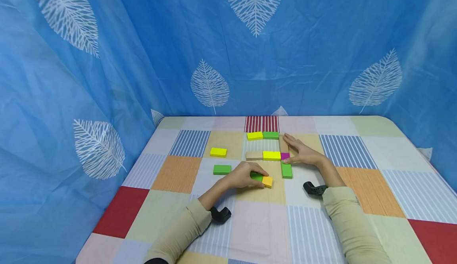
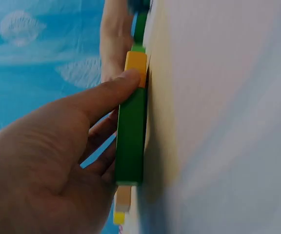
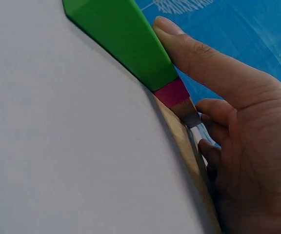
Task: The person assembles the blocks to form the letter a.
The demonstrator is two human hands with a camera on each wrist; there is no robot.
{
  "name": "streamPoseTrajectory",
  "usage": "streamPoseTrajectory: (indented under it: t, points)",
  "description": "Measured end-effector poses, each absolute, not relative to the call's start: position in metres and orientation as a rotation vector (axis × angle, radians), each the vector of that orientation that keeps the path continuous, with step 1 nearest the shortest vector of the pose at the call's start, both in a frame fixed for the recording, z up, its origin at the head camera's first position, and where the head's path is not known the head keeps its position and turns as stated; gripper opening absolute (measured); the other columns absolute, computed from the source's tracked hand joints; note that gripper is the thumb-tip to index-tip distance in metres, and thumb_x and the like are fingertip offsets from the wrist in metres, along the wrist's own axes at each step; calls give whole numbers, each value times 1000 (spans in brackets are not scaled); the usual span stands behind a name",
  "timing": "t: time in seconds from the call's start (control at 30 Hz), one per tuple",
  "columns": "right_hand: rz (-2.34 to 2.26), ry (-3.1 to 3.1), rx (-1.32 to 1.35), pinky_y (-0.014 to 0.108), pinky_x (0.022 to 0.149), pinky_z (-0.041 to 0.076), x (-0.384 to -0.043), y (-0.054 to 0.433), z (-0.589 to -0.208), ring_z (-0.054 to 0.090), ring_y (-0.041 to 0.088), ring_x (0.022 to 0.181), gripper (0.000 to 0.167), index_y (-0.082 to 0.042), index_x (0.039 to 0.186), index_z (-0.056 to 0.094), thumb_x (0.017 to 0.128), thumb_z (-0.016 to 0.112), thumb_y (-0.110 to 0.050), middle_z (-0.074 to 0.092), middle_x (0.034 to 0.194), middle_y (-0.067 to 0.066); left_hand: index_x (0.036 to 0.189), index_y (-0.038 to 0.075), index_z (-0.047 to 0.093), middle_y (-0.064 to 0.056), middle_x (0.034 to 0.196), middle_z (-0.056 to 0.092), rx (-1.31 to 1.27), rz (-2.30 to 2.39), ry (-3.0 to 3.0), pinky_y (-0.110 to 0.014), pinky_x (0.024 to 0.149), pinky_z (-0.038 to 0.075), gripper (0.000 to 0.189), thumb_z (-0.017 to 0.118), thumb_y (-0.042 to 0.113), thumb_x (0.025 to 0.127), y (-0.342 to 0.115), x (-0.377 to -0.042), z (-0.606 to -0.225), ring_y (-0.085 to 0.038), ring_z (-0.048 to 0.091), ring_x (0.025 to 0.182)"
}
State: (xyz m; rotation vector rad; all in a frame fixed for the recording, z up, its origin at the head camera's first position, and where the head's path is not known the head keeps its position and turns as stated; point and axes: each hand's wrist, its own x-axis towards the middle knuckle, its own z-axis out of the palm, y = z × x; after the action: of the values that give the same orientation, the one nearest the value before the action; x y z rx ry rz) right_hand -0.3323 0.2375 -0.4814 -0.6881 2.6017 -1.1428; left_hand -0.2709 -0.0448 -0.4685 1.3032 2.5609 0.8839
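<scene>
My left hand pinches a green block and an orange block lying end to end, low on the table. The thumb is on the orange block near the joint; the fingers are behind. My right hand spans a line of blocks with fingers extended. Its thumb touches the edge of a green block, and its fingers lie along a plain wooden block. Between these two sits a magenta block. A yellow block and another wooden block run leftward from the magenta one.
At the back, a yellow block and a green block lie end to end. Further left are a loose yellow block and a loose green block. A patchwork cloth covers the table; a blue curtain hangs behind.
</scene>
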Motion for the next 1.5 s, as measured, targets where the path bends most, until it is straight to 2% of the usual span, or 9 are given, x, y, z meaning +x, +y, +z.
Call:
streamPoseTrajectory:
  t: [0.23, 0.43, 0.57, 0.73, 0.87, 0.97, 1.1, 1.3, 1.5]
  points:
    - [-1140, 2605, -692, 62, 105, -1, -332, 238, -483, -6, 40, 137, 103, -6, 148, 13, 73, 76, -38, 0, 154, 14, 108, 17, 70, 10, 102, 66, 1443, 747, 2522, -9, 84, 40, 38, 76, 35, 76, -31, -259, -465, 3, 55, 94]
    - [-1126, 2616, -709, 63, 104, -1, -332, 238, -482, -5, 42, 136, 102, -4, 148, 14, 74, 76, -37, 1, 153, 16, 116, 14, 66, 7, 111, 63, 1425, 732, 2539, -12, 89, 39, 46, 74, 38, 77, -40, -259, -458, 0, 54, 103]
    - [-1141, 2604, -716, 62, 104, -1, -333, 238, -481, -5, 41, 136, 101, -3, 147, 14, 74, 76, -34, 0, 153, 17, 116, 10, 65, 1, 115, 64, 1316, 979, 2589, -21, 94, 41, 43, 73, 30, 79, -61, -269, -451, -9, 55, 109]
    - [-1148, 2594, -716, 61, 105, -1, -330, 236, -476, -5, 41, 136, 101, -2, 147, 13, 74, 76, -31, 0, 152, 18, 114, 8, 66, -4, 113, 64, 1100, 1246, 2727, -36, 91, 46, 35, 72, 20, 81, -98, -291, -446, -18, 57, 106]
    - [-1157, 2585, -702, 61, 105, -1, -329, 235, -475, -5, 41, 136, 102, -3, 147, 13, 73, 77, -33, 0, 153, 18, 114, 6, 66, -8, 115, 62, 949, 1209, 2860, -40, 94, 44, 34, 72, 14, 81, -127, -309, -450, -24, 55, 109]
    - [-1153, 2593, -703, 59, 106, -2, -332, 237, -480, -5, 39, 137, 104, -4, 148, 12, 73, 77, -36, -1, 153, 16, 117, 4, 63, -11, 121, 59, 869, 1128, 2921, -40, 99, 39, 39, 72, 11, 80, -146, -320, -456, -27, 51, 115]
    - [-1138, 2607, -701, 58, 106, -2, -332, 237, -480, -5, 39, 137, 102, -4, 148, 13, 74, 76, -36, 0, 153, 16, 120, 2, 60, -14, 124, 56, 751, 1053, 2934, -40, 100, 38, 43, 73, 9, 79, -162, -326, -462, -30, 49, 117]
    - [-1134, 2608, -673, 59, 106, -1, -329, 235, -476, -5, 40, 137, 101, -4, 148, 12, 75, 76, -30, 0, 153, 16, 117, 5, 63, -12, 117, 61, 652, 1017, 2964, -37, 92, 45, 39, 72, 11, 80, -165, -323, -468, -26, 55, 109]
    - [-1158, 2586, -672, 62, 104, -1, -328, 234, -475, -5, 43, 136, 99, -3, 147, 12, 75, 76, -25, 0, 152, 19, 110, 8, 68, -7, 107, 66, 688, 1090, 2958, -27, 73, 50, 37, 77, 17, 75, -159, -314, -472, -15, 58, 87]
